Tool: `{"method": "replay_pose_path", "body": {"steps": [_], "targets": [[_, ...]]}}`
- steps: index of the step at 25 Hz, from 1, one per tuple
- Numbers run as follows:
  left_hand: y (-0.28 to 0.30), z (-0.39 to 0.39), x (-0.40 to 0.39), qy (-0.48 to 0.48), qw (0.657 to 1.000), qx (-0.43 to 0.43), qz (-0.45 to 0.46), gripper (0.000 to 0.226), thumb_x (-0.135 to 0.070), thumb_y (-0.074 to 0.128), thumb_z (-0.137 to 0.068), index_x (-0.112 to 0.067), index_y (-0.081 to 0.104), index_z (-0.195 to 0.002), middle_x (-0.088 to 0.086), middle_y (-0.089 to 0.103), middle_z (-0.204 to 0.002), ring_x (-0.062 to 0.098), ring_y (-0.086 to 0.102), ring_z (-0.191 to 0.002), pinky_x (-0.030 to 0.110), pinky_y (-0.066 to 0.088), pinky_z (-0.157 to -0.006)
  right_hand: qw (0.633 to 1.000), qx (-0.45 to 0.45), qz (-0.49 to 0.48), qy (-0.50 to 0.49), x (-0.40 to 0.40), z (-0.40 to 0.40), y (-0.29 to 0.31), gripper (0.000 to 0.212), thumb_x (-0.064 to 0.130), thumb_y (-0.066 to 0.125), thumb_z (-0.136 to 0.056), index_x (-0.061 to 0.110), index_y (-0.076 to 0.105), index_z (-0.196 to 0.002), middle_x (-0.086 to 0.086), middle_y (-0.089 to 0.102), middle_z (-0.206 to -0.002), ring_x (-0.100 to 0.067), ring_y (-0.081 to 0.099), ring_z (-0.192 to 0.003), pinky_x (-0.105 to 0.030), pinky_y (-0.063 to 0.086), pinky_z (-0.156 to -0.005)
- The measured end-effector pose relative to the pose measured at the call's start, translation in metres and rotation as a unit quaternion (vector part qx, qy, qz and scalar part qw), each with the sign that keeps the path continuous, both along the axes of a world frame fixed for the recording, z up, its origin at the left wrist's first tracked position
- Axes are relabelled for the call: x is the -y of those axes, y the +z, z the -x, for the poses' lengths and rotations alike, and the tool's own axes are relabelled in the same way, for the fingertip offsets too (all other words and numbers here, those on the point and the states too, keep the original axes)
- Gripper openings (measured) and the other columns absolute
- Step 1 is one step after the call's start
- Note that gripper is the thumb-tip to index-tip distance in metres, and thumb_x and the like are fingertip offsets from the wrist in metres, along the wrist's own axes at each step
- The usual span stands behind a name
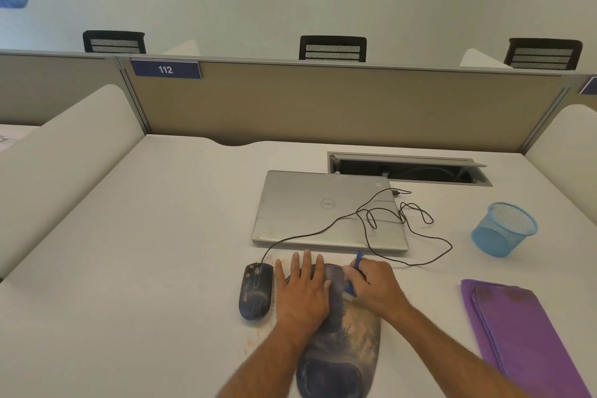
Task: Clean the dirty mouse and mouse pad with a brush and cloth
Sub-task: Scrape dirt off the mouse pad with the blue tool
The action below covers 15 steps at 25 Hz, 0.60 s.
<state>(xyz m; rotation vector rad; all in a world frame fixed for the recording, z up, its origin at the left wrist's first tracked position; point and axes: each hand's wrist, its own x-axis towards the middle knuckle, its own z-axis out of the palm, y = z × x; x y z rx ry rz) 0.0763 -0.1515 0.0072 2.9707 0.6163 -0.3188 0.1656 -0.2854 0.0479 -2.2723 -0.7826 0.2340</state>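
Observation:
A dark blue mouse pad (349,339) with a wrist rest lies near the desk's front edge, streaked with tan dust. My left hand (302,287) lies flat on its left part, fingers straight. My right hand (374,287) grips a small blue brush (353,278), whose pale bristles touch the pad's upper middle. To the left of the pad sits a black wired mouse (256,290) with brownish dirt spots. A folded purple cloth (517,333) lies on the desk at the right.
A closed silver laptop (323,213) lies behind the pad, the mouse cable (403,223) looped over it. A blue mesh cup (502,229) stands at the right. An open cable tray (410,168) is set into the white desk (145,252). Partition walls enclose the desk.

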Motion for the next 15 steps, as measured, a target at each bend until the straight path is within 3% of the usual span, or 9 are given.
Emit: {"method": "replay_pose_path", "body": {"steps": [2, 4, 6, 10, 13, 15], "targets": [[0.000, 0.000, 0.001, -0.001, 1.000, 0.009, 0.000, 0.084, -0.055, -0.026, -0.083, -0.024, -0.009, -0.159, 0.007, -0.012, -0.168, 0.031, -0.013, -0.153, 0.065, -0.011, -0.117, 1.000, 0.006, -0.024, -0.017, 0.001, -0.001, 0.002, 0.029, 0.028, 0.057, -0.094, 0.015, 0.067, -0.070, 0.002, 0.065, -0.063, -0.009, 0.059, -0.057, -0.013, 0.042, -0.053], [-0.002, 0.000, 0.000, -0.006, 1.000, 0.013, -0.002, 0.096, -0.053, -0.032, -0.071, -0.024, -0.008, -0.159, 0.007, -0.011, -0.168, 0.032, -0.012, -0.153, 0.066, -0.011, -0.117, 0.999, -0.015, 0.023, 0.024, 0.000, 0.001, 0.002, 0.031, 0.030, 0.055, -0.094, 0.022, 0.066, -0.067, 0.005, 0.063, -0.062, -0.005, 0.058, -0.058, -0.016, 0.043, -0.056], [-0.002, 0.000, 0.000, -0.006, 1.000, 0.009, 0.000, 0.098, -0.052, -0.033, -0.069, -0.024, -0.009, -0.159, 0.007, -0.012, -0.168, 0.032, -0.013, -0.153, 0.067, -0.012, -0.115, 0.998, -0.026, 0.045, 0.041, 0.002, 0.005, 0.002, 0.034, 0.030, 0.055, -0.094, 0.024, 0.058, -0.061, 0.007, 0.056, -0.057, -0.005, 0.052, -0.052, -0.016, 0.039, -0.052], [0.001, -0.001, 0.001, -0.007, 1.000, 0.001, -0.002, 0.098, -0.052, -0.033, -0.068, -0.024, -0.010, -0.159, 0.006, -0.013, -0.168, 0.031, -0.013, -0.153, 0.069, -0.015, -0.114, 0.999, -0.013, -0.040, -0.032, 0.010, -0.003, 0.004, 0.027, 0.027, 0.057, -0.093, 0.017, 0.068, -0.070, 0.007, 0.065, -0.063, -0.004, 0.060, -0.059, -0.014, 0.042, -0.054], [0.003, 0.000, 0.002, -0.008, 1.000, -0.002, -0.006, 0.098, -0.050, -0.034, -0.067, -0.024, -0.011, -0.159, 0.006, -0.013, -0.168, 0.031, -0.013, -0.153, 0.070, -0.016, -0.112, 0.998, -0.023, 0.046, 0.020, 0.012, 0.002, 0.002, 0.030, 0.031, 0.055, -0.094, 0.024, 0.061, -0.065, 0.010, 0.059, -0.061, -0.004, 0.055, -0.056, -0.015, 0.039, -0.056], [0.003, 0.000, 0.002, -0.009, 1.000, 0.000, -0.007, 0.098, -0.050, -0.034, -0.067, -0.024, -0.011, -0.159, 0.006, -0.013, -0.168, 0.031, -0.013, -0.153, 0.070, -0.016, -0.112, 0.999, -0.032, 0.037, 0.020, 0.015, 0.001, 0.002, 0.032, 0.028, 0.056, -0.094, 0.022, 0.058, -0.062, 0.004, 0.058, -0.059, -0.007, 0.052, -0.053, -0.017, 0.039, -0.053]]}}
